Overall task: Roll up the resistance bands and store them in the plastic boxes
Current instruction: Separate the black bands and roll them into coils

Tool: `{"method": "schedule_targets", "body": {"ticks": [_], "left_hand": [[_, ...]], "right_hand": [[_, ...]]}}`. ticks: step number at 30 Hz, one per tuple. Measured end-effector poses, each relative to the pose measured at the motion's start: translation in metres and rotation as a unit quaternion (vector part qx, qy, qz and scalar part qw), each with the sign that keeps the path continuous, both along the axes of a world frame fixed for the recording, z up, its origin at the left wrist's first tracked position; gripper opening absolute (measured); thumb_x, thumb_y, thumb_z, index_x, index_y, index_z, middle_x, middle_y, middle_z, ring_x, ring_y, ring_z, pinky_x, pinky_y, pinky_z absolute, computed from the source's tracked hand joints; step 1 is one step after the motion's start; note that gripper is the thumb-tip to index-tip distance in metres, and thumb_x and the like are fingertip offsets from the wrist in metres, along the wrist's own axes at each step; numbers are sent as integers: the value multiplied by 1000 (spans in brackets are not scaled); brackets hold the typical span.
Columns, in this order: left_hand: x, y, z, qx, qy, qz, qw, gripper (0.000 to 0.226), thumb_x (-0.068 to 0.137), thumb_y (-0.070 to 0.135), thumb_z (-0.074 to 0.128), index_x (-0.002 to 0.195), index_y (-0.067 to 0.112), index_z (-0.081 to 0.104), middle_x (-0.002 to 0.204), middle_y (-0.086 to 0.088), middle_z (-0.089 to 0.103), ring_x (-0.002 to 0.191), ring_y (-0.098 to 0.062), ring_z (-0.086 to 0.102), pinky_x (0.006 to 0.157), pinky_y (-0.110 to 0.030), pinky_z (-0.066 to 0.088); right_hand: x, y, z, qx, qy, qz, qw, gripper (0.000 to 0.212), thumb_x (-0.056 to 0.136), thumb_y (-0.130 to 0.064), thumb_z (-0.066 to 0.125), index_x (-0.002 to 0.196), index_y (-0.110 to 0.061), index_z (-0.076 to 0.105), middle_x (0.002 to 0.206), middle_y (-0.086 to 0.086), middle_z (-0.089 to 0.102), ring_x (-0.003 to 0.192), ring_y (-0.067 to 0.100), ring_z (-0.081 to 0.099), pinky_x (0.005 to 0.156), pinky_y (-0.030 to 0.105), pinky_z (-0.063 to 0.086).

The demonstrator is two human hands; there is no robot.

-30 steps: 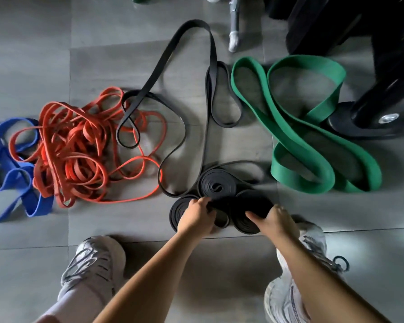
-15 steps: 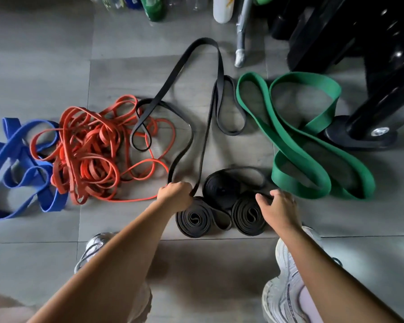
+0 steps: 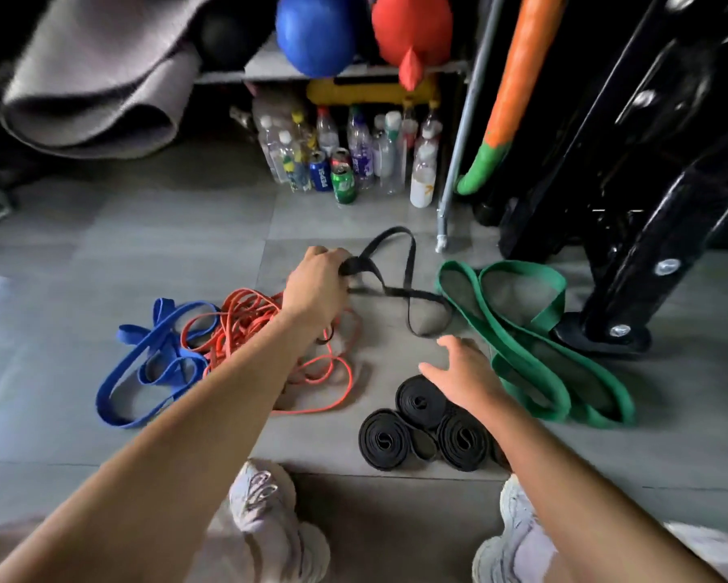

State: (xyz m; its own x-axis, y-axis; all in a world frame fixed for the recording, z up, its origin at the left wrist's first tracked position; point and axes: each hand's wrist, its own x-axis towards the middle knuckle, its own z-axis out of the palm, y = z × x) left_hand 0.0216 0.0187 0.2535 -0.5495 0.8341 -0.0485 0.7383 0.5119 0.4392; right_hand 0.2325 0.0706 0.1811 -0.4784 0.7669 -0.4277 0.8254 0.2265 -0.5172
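My left hand [image 3: 313,288] grips a loose black resistance band [image 3: 408,267] that loops away across the grey floor. Three rolled black bands [image 3: 427,431] lie together on the floor near my feet. Just above those rolls my right hand [image 3: 467,372] hovers with fingers spread, holding nothing. A tangled orange band [image 3: 320,372] lies under my left forearm, a blue band [image 3: 152,363] to its left, and a wide green band [image 3: 534,338] to the right. No plastic box is in view.
Several bottles and cans [image 3: 345,157] stand at the back under a shelf. A black machine frame [image 3: 648,183] and its foot [image 3: 601,330] stand at the right, next to the green band. A grey rolled mat [image 3: 93,77] sits back left. My shoes [image 3: 265,511] are below.
My left hand has reached forward along the loose black band and now grips it farther away. My right hand has lifted off the rolls and opened. The view has tilted up.
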Motion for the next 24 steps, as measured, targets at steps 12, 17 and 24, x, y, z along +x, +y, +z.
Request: {"method": "schedule_targets", "body": {"ticks": [12,17,24], "left_hand": [[46,-80,192,286,-336,-59,896,34,82,-8,62,101,21,63,80,-4,61,64,-6,59,68,-21,55],[60,-113,230,354,-428,-61,829,18,87,-7,56,99,6,61,78,-7,58,57,-6,62,66,-19,55],[43,-140,251,358,-389,19,849,23,89,-3,58,111,-3,59,78,-11,59,58,-10,61,66,-21,57]], "right_hand": [[-49,-39,199,92,213,62,971,83,63,-41,83,135,-23,45,117,4,54,107,20,53,88,27,42],[-48,-70,206,20,306,23,951,19,73,-23,80,86,-17,67,75,-9,60,76,11,56,65,17,41],[-42,-68,276,39,391,40,919,27,77,-8,73,59,-17,56,55,2,53,42,2,50,52,20,46]]}}
